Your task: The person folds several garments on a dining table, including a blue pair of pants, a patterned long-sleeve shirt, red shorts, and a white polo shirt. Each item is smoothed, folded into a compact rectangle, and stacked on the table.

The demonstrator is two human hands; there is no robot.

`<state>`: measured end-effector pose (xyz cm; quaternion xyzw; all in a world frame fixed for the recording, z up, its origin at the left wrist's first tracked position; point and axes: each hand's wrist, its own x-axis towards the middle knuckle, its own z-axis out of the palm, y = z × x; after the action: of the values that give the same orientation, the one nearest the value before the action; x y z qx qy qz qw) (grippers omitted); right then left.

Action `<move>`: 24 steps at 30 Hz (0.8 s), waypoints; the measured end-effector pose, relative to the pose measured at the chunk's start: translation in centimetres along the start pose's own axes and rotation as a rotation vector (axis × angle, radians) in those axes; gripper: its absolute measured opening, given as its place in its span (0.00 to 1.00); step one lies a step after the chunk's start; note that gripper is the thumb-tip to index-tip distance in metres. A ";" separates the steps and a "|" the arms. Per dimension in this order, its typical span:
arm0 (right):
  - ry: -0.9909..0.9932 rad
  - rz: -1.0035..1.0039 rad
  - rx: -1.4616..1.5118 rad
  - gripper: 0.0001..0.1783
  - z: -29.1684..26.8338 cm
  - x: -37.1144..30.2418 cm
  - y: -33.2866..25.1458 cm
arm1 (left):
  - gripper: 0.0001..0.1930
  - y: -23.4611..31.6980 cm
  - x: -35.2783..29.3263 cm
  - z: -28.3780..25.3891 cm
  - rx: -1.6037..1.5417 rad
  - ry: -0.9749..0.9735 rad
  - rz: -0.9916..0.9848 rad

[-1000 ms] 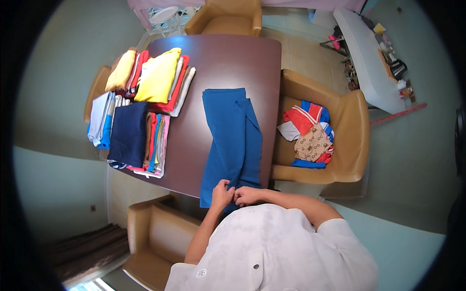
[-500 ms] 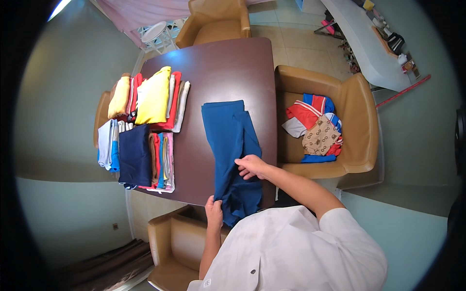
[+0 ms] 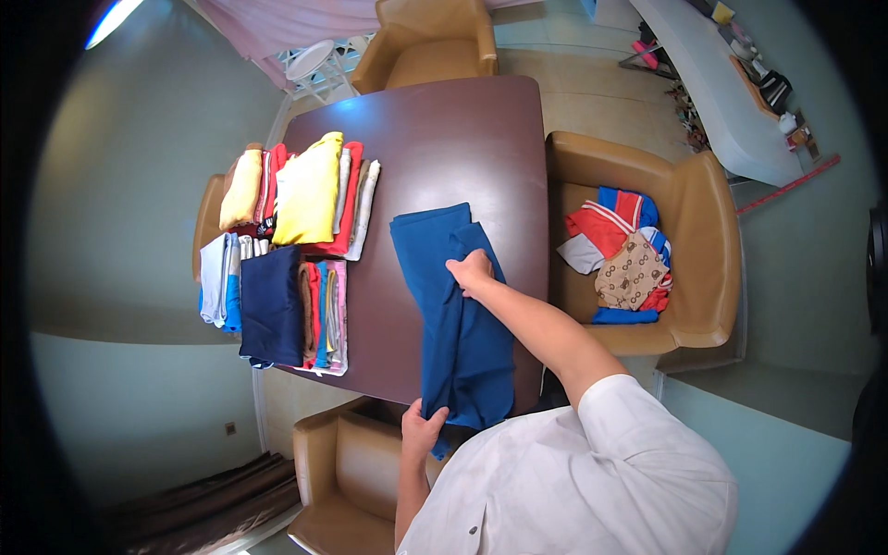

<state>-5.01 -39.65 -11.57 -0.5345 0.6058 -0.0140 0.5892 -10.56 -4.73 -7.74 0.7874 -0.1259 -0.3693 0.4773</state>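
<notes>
A pair of dark blue trousers (image 3: 467, 347) lies lengthwise on the brown table (image 3: 444, 139), folded over, with a few creases. At their near end, by the table's edge, my left hand (image 3: 423, 430) is closed on the cloth, and a bit of fabric hangs below it. Farther up, my right hand (image 3: 474, 274) grips the upper layer near the far end, its fingers partly hidden by the hand itself.
Folded clothes stand in stacks on the table's left, with a yellow garment (image 3: 310, 190) and a navy one (image 3: 271, 305) in front. On the right, a tan armchair (image 3: 708, 213) holds a loose pile of clothes (image 3: 631, 270). More armchairs stand at the far and near sides.
My right hand has moved away from me along the trousers and now grips the cloth. The near part of the trousers lies flatter and straighter. My left hand stays at the near end.
</notes>
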 end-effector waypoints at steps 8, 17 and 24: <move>0.140 -0.293 -0.402 0.17 1.3 4.3 -0.8 | 0.17 -0.5 -0.3 -0.6 0.070 0.002 0.023; -0.440 -0.023 0.627 0.08 -2.2 6.2 -3.5 | 0.11 -3.0 0.8 -4.4 0.287 0.301 0.132; -0.461 -0.100 0.689 0.06 -3.5 5.7 -6.8 | 0.06 -0.2 1.7 -5.7 0.171 0.367 0.122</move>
<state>-1.73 -48.48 -10.09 -0.3240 0.3913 -0.1242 0.8523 -5.45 -1.81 -7.18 0.8700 -0.1153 -0.1782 0.4450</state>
